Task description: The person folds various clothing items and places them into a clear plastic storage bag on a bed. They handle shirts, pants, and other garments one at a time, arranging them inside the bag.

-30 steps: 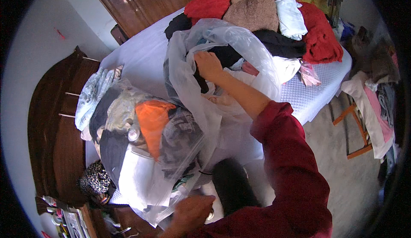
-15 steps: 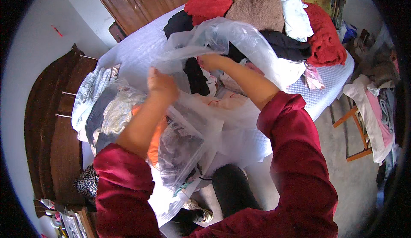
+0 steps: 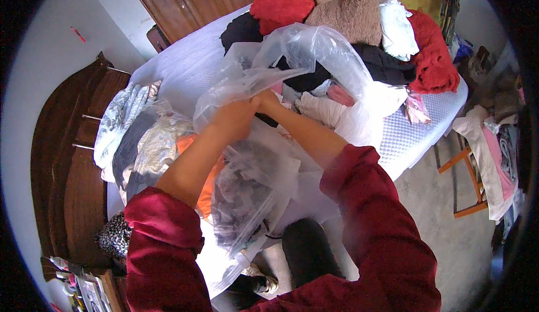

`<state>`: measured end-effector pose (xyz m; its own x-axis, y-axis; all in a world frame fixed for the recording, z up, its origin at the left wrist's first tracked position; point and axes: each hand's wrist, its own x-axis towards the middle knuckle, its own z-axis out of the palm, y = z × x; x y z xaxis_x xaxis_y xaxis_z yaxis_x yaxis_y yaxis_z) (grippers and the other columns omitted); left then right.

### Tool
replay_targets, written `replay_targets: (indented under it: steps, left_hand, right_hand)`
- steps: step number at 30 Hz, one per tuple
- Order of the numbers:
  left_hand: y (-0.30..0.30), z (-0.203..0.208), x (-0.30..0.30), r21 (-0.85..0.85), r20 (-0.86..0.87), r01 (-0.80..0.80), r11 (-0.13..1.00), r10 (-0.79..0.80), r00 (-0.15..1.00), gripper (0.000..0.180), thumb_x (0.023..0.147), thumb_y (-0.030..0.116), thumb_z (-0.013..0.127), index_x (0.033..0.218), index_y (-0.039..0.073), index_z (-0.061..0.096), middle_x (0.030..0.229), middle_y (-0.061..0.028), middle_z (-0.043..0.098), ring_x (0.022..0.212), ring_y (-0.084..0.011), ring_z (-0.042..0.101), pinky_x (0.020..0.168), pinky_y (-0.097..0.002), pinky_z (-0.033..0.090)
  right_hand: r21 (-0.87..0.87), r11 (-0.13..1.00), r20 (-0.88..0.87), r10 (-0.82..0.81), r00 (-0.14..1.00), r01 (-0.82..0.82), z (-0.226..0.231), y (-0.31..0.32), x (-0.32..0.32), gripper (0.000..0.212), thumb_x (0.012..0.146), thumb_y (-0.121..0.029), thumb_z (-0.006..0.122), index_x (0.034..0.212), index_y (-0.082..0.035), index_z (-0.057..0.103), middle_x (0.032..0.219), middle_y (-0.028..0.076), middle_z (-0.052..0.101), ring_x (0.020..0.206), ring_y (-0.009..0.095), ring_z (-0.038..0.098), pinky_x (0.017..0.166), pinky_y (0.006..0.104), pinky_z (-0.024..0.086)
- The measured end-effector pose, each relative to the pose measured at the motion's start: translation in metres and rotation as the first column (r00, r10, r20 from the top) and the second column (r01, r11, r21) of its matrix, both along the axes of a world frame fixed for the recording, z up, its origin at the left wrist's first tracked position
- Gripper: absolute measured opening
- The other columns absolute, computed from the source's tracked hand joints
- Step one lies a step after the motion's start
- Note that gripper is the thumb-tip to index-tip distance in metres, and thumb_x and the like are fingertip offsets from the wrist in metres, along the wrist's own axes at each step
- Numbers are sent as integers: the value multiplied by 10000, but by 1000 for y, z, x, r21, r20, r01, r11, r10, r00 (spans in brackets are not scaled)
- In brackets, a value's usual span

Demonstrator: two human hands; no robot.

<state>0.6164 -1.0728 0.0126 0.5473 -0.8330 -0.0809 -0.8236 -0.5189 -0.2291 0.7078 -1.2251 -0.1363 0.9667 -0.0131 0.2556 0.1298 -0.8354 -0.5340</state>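
Observation:
A large clear plastic bag [image 3: 348, 59] spreads across the bed, its mouth gaping around folded clothes inside. My left hand [image 3: 234, 120] is closed on the bag's near-left rim. Right beside it, my right hand [image 3: 266, 102] is closed too, its fingertips at the same rim and almost touching my left hand. Within the bag lie a black garment [image 3: 306, 79], a white cloth [image 3: 320, 108] and a pink piece [image 3: 340, 94]. Nearer to me, a second see-through bag [image 3: 244, 194] with dark patterned cloth in it hangs at the bed's edge.
Along the far side of the bed [image 3: 185, 82] are red bundles [image 3: 282, 8], a brown fleece [image 3: 348, 11] and a white folded item [image 3: 397, 30]. Several garments [image 3: 160, 143] are heaped at the left by the wooden headboard [image 3: 64, 171]. A cloth-draped wooden chair [image 3: 469, 171] stands at the right.
My hands have come together: the left moved right, the right moved slightly down and nearer. The bag's rim has gathered between them, and the far side of the bag stands more open.

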Motion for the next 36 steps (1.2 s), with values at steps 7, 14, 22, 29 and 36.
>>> replay_targets:
  steps: [7, 14, 22, 29, 36]
  left_hand:
    - [34, -1, 22, -62, 34, -41, 997, 43, 998, 461, 759, 132, 680, 1203, 65, 575, 1102, -198, 660, 1065, -368, 638, 887, -462, 528]
    - [42, 0, 11, 65, 77, -34, 997, 28, 997, 352, 793, 262, 698, 1082, 69, 643, 1017, -205, 682, 985, -374, 665, 858, -472, 542]
    - [63, 39, -45, 4, 118, -8, 1000, 7, 993, 311, 820, 324, 703, 1042, 110, 665, 1110, -127, 662, 1163, -315, 584, 1130, -567, 262]
    - [71, 70, -109, -102, 193, 177, 979, -155, 969, 321, 806, 298, 712, 1073, 120, 693, 1101, -101, 655, 1236, -301, 516, 1160, -538, 225]
    - [121, 74, -174, -244, 270, 274, 930, -206, 941, 269, 769, 220, 690, 1010, 101, 702, 1065, -110, 659, 1209, -293, 526, 1152, -496, 264]
  right_hand:
    - [279, 958, 162, -110, 981, 62, 11, 51, 8, 558, 856, -426, 663, 1277, -64, 609, 1302, 201, 613, 1132, 394, 606, 955, 499, 493]
    - [336, 938, 112, -134, 985, 89, 18, 43, -3, 547, 869, -410, 659, 1285, -60, 599, 1295, 195, 617, 1107, 390, 617, 933, 491, 505]
    - [522, 846, 41, -154, 987, 110, -1, 32, -16, 535, 883, -392, 653, 1295, -57, 589, 1287, 188, 623, 1078, 384, 629, 909, 482, 519]
    - [960, -80, -270, 8, 963, 270, -45, -114, -24, 468, 904, -320, 650, 1280, -46, 597, 1248, 169, 646, 1058, 359, 645, 914, 480, 526]
    - [935, 95, -351, 115, 929, 341, -14, -56, -98, 678, 792, -456, 789, 1327, -95, 582, 1354, 173, 568, 1228, 386, 521, 975, 542, 456]
